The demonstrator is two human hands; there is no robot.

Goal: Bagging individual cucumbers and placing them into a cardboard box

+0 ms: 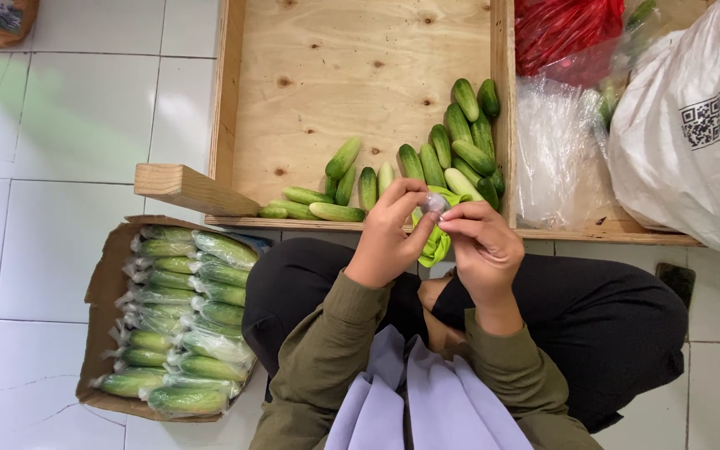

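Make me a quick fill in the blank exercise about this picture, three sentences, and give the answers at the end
1. The loose cucumbers lie in a shallow ____ tray.
2. The wrapped cucumbers are stacked in a ____ box on the person's left.
3. The left hand and the right hand together hold a green cucumber in clear plastic above the person's ____.

Missing words: wooden; cardboard; lap
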